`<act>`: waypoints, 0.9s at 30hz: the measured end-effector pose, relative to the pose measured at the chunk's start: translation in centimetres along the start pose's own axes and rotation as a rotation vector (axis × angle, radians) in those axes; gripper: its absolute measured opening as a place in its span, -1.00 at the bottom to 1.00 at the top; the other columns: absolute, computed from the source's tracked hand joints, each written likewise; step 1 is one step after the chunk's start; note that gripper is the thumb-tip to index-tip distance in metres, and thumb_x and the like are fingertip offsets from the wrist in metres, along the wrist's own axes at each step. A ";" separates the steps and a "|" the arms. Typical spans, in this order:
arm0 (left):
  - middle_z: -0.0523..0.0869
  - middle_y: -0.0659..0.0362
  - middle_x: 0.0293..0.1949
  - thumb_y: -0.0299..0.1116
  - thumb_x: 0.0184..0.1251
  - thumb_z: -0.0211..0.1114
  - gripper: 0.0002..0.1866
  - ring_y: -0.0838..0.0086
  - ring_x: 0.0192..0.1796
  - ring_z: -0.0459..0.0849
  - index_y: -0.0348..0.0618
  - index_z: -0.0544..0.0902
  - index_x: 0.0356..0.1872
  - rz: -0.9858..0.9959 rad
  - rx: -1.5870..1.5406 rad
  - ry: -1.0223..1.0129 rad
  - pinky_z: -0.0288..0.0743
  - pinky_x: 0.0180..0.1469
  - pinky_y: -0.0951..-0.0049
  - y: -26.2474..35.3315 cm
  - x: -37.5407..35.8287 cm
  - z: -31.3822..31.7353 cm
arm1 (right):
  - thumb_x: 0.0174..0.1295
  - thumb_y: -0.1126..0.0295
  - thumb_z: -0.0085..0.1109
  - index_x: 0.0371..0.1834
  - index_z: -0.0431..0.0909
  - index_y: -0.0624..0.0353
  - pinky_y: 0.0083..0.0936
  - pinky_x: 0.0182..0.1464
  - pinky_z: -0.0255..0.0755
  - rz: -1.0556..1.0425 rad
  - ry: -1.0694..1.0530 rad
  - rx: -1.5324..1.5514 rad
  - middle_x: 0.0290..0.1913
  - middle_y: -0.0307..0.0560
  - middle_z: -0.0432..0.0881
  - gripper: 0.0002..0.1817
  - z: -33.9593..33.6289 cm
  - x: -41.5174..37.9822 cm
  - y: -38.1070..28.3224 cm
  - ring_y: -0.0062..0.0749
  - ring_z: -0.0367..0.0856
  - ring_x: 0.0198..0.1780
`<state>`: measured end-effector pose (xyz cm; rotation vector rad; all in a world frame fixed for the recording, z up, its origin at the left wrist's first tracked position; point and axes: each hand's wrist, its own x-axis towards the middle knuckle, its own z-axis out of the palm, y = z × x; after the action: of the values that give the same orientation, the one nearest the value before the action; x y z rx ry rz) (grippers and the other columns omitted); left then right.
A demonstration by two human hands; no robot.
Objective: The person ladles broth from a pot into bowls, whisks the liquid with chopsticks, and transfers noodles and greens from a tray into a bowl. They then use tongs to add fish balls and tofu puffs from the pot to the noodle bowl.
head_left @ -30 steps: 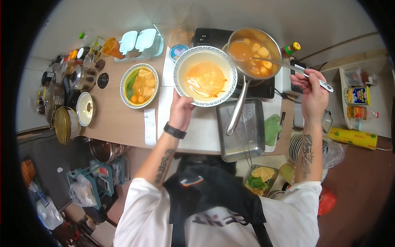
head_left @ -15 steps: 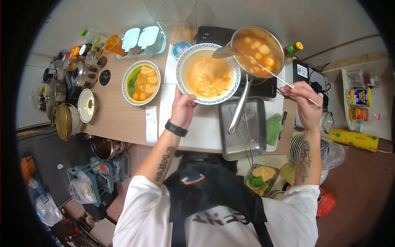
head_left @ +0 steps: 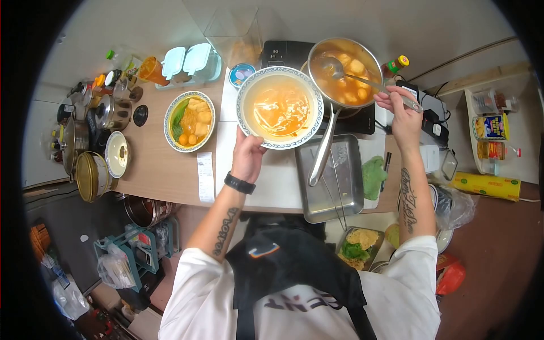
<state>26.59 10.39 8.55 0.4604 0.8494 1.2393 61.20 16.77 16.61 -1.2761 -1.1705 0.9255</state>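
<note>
With its fingers under the rim, my left hand (head_left: 247, 154) holds a blue-patterned white bowl (head_left: 280, 107) of orange broth with noodles. My right hand (head_left: 400, 107) is closed round the handle of a metal ladle (head_left: 371, 83). The ladle's head lies in the broth of a steel pot (head_left: 344, 105), among several round and chunky pieces. This pot stands on a black induction cooker (head_left: 365, 122), its long handle pointing toward me. Left of my left hand, a filled bowl (head_left: 190, 121) with greens, noodles, balls and tofu-like chunks rests on the table.
A metal tray (head_left: 332, 198) with tongs lies in front of the pot, beside a green cloth (head_left: 374, 177). A receipt (head_left: 205, 177) lies on the wooden table (head_left: 158, 170). Jars, lidded pots and light-blue containers (head_left: 197, 58) stand left; a red-labelled jar (head_left: 395, 66) is behind the pot.
The ladle's head has moved from over the held bowl's rim into the pot. My right hand has shifted left and up, and the broth surface in the held bowl looks calmer.
</note>
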 end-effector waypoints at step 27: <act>0.50 0.20 0.31 -0.47 0.26 0.07 -0.35 0.43 0.24 0.56 -0.01 0.24 0.44 -0.015 0.007 0.013 0.45 0.26 0.31 0.0 0.0 0.1 | 0.51 0.42 -0.03 0.04 0.50 0.43 -0.29 0.00 0.68 0.025 -0.143 0.144 -0.18 0.24 0.72 -0.74 -0.8 -3.5 -5.8 -0.07 0.78 -0.13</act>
<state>26.68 10.41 8.55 0.4512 0.8664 1.2274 60.73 12.58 21.96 -1.1260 -1.1777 1.1136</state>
